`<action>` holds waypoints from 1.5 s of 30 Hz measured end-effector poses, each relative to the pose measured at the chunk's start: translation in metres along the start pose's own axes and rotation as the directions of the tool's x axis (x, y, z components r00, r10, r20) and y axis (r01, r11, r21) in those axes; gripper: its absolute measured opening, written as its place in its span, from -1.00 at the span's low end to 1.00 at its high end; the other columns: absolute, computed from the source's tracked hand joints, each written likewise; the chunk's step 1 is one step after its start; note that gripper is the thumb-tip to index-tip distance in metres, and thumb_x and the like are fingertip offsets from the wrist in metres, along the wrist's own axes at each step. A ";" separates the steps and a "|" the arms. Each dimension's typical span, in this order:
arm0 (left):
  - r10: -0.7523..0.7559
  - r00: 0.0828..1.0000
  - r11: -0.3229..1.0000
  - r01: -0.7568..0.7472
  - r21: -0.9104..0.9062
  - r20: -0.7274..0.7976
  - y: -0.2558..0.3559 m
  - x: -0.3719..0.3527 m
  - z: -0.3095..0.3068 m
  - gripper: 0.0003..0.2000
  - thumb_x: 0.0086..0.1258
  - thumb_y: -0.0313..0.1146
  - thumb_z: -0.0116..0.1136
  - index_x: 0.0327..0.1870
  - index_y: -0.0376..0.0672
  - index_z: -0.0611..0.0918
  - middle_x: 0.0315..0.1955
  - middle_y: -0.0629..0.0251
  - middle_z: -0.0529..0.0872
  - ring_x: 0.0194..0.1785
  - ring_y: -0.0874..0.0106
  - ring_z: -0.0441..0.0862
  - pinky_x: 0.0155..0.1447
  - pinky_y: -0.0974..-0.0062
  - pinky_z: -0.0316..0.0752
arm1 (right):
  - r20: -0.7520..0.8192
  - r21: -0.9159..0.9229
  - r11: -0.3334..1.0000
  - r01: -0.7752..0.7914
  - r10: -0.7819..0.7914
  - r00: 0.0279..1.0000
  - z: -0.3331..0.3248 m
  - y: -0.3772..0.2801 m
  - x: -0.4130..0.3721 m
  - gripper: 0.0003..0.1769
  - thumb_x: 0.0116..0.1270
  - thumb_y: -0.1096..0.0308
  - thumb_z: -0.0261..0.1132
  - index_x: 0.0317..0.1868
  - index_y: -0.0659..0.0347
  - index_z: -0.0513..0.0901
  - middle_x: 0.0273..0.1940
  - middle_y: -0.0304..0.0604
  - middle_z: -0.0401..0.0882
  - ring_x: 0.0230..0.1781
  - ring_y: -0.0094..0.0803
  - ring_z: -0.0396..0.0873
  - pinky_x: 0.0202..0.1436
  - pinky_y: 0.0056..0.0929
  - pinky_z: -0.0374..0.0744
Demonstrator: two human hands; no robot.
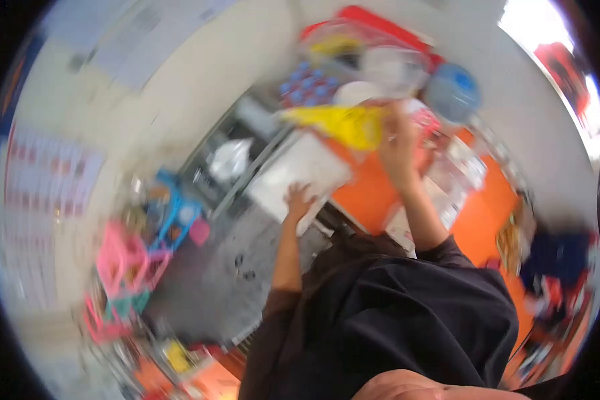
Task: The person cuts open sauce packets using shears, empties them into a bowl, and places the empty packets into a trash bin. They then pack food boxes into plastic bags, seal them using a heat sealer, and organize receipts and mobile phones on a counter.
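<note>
My left hand [300, 199] lies with spread fingers on a white flat board or sheet [302, 172]. Raised to the right of it, my right hand [398, 143] is closed on the wide end of a yellow bag-like piece [343, 125], which tapers to a point on the left. Dark marks show on the yellow surface, but motion blur hides the details.
A grey worktop [227, 267] stretches to the left, beside pink baskets [123, 260] and a blue rack [175, 213]. Blue-capped bottles [308, 87], a red-rimmed clear bin [387, 57] and a large blue water jug [452, 93] stand at the back. The floor [363, 190] is orange.
</note>
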State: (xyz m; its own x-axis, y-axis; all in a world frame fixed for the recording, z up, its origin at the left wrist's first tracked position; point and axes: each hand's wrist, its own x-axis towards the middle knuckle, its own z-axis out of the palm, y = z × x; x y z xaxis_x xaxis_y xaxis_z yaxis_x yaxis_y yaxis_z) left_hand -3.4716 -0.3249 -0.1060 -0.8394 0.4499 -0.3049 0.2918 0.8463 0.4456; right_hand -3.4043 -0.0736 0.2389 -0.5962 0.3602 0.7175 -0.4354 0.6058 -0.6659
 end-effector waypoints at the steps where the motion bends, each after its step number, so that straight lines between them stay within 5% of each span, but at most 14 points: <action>1: 0.089 0.993 0.781 -0.120 -0.612 -0.080 -0.028 0.015 0.014 -0.41 0.38 0.04 0.00 0.40 0.07 0.26 0.43 0.15 0.12 0.50 0.20 -0.02 0.43 -0.13 -0.08 | 0.050 -0.037 0.999 0.029 -0.027 0.998 -0.014 -0.008 -0.011 -0.77 0.26 0.59 0.05 -0.09 0.26 0.52 -0.33 0.00 0.58 -0.34 -0.14 0.61 -0.30 -0.36 0.52; 3: -0.008 0.997 0.218 -0.077 -0.973 -0.080 0.051 -0.044 -0.080 -0.27 0.37 -0.02 0.06 0.48 0.12 0.00 0.45 0.20 0.07 0.49 0.26 0.02 0.43 -0.01 0.04 | 0.247 -0.042 0.992 -0.121 0.128 0.960 -0.036 -0.010 -0.042 -0.71 0.21 0.67 0.04 -0.08 0.30 0.53 -0.25 -0.02 0.60 -0.26 -0.30 0.59 -0.25 -0.44 0.50; 5: 0.129 0.854 -0.085 -0.497 -0.863 -0.504 0.096 -0.083 -0.109 -0.13 0.33 0.03 0.11 0.49 0.28 -0.23 0.48 0.20 -0.03 0.50 0.16 -0.02 0.41 -0.02 0.09 | 0.251 0.150 0.924 -0.352 0.309 0.918 -0.049 -0.025 -0.071 -0.68 0.19 0.71 0.04 -0.06 0.30 0.53 -0.27 0.01 0.61 -0.28 -0.30 0.58 -0.26 -0.44 0.48; 9: 0.357 0.806 0.055 -0.524 -0.850 -0.473 0.164 -0.119 -0.111 0.00 0.22 0.12 0.20 0.46 0.37 -0.34 0.49 0.18 -0.14 0.50 0.08 -0.07 0.38 -0.07 0.15 | 0.505 0.228 0.713 -0.663 0.495 0.707 -0.075 -0.029 -0.126 -0.82 0.41 0.39 0.12 -0.09 0.32 0.42 -0.22 -0.05 0.56 -0.24 -0.57 0.34 -0.18 -0.47 0.42; 11: 0.146 0.970 0.127 -0.215 -0.968 -0.196 0.210 -0.132 -0.101 0.15 0.07 0.14 0.35 0.46 0.33 -0.38 0.46 0.10 -0.02 0.46 0.10 0.08 0.35 0.01 0.24 | 0.511 0.331 0.572 -0.750 0.560 0.652 -0.084 -0.036 -0.148 -0.70 0.44 0.31 0.12 0.09 0.26 0.40 -0.12 -0.14 0.54 -0.15 -0.57 0.38 -0.11 -0.49 0.43; 14: 0.584 0.811 0.029 -0.002 -1.000 0.015 0.174 -0.126 -0.046 0.15 0.07 0.02 0.41 0.47 0.23 -0.33 0.34 0.06 0.22 0.33 0.16 0.31 0.30 0.15 0.35 | 0.563 0.527 0.146 -0.837 0.678 0.472 -0.124 -0.052 -0.155 -0.53 0.47 0.25 0.10 0.30 0.22 0.26 -0.05 -0.20 0.52 -0.06 -0.57 0.41 -0.02 -0.51 0.44; 17: 0.544 0.796 -0.051 0.349 -0.936 0.267 0.209 -0.147 -0.025 -0.12 0.17 -0.17 0.37 0.44 0.00 0.03 0.10 0.13 0.48 0.10 0.25 0.51 0.19 0.29 0.45 | 0.403 0.559 0.209 -0.803 0.777 0.483 -0.143 -0.034 -0.186 -0.41 0.48 0.25 0.08 0.41 0.24 0.11 -0.06 -0.18 0.52 -0.01 -0.55 0.43 0.05 -0.51 0.44; 23: 0.519 0.855 0.107 -0.064 -0.992 0.001 0.267 -0.138 -0.037 -0.73 0.17 -0.52 0.29 -0.13 -0.24 0.50 -0.20 0.22 0.58 -0.13 0.37 0.56 0.00 0.44 0.47 | 0.157 0.555 0.538 -0.634 0.681 0.715 -0.206 -0.022 -0.197 -0.77 0.48 0.46 0.00 0.09 0.31 0.34 -0.14 -0.12 0.50 -0.06 -0.50 0.47 0.06 -0.49 0.44; 29: 0.260 0.917 0.901 -0.119 -0.417 0.301 0.292 -0.101 -0.125 -0.78 0.17 -0.46 0.26 -0.61 -0.25 0.49 -0.18 0.13 0.57 0.01 0.24 0.48 0.10 0.38 0.38 | -0.249 0.686 0.551 -0.474 0.791 0.559 -0.237 0.005 -0.183 -0.93 0.41 0.56 0.00 -0.14 0.26 0.37 -0.19 -0.22 0.45 -0.22 -0.57 0.44 -0.13 -0.49 0.47; 33: 0.661 0.750 0.410 -0.390 -0.825 -0.026 0.318 -0.083 -0.119 -0.76 0.22 -0.36 0.23 -0.18 -0.31 0.57 0.15 -0.05 0.44 0.20 0.03 0.40 0.21 0.21 0.36 | -0.636 0.070 0.910 -0.409 0.356 0.685 -0.231 0.025 -0.167 -0.92 0.34 0.53 0.14 -0.19 0.26 0.42 -0.22 -0.08 0.45 -0.27 -0.34 0.48 -0.23 -0.43 0.48; 37: 0.495 0.854 0.070 -0.222 -0.972 -0.160 0.427 -0.123 -0.088 -0.16 0.19 -0.08 0.25 0.39 -0.12 0.00 0.39 -0.09 0.03 0.36 -0.11 0.20 0.40 -0.02 0.17 | -0.501 -0.043 0.994 -0.099 0.065 0.863 -0.210 0.034 -0.159 -0.86 0.38 0.53 0.11 -0.07 0.26 0.44 -0.24 0.00 0.48 -0.30 -0.29 0.51 -0.26 -0.40 0.50; 41: 0.497 0.856 0.383 -0.361 -0.850 -0.139 0.341 -0.109 -0.027 -0.29 0.38 0.18 -0.07 0.31 -0.26 0.18 0.25 0.09 0.25 0.27 0.29 0.32 0.30 0.31 0.26 | -0.338 0.132 0.974 -0.182 0.216 0.916 -0.178 0.031 -0.156 -0.81 0.42 0.44 0.07 -0.01 0.25 0.46 -0.18 -0.03 0.52 -0.21 -0.26 0.55 -0.15 -0.40 0.51; 43: 0.380 0.914 0.618 -0.364 -0.697 -0.140 0.362 -0.110 -0.026 -0.32 0.44 0.20 -0.18 0.26 -0.30 0.24 0.12 0.16 0.38 0.16 0.42 0.39 0.21 0.39 0.31 | -0.085 0.600 0.651 -0.464 0.628 0.773 -0.187 0.021 -0.140 -0.69 0.45 0.18 -0.02 -0.10 0.26 0.48 -0.15 -0.06 0.51 -0.13 -0.18 0.54 0.05 -0.23 0.42; 45: 0.108 0.896 0.712 -0.372 -0.595 -0.431 0.384 -0.102 -0.045 -0.51 0.48 0.16 -0.25 -0.22 -0.18 0.41 -0.40 0.34 0.45 -0.32 0.52 0.43 -0.20 0.55 0.37 | 0.017 0.688 0.556 -0.467 0.631 0.776 -0.212 0.023 -0.137 -0.73 0.42 0.32 0.02 0.01 0.26 0.49 -0.14 -0.05 0.53 -0.10 -0.19 0.55 0.02 -0.30 0.47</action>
State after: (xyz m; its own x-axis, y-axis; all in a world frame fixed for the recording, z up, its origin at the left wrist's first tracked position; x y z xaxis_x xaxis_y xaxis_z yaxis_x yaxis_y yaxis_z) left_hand -3.2950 -0.0588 0.1339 -0.9182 0.3713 0.1382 0.2477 0.2658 0.9317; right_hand -3.1898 0.0414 0.1685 -0.7485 0.6496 0.1331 -0.4277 -0.3197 -0.8455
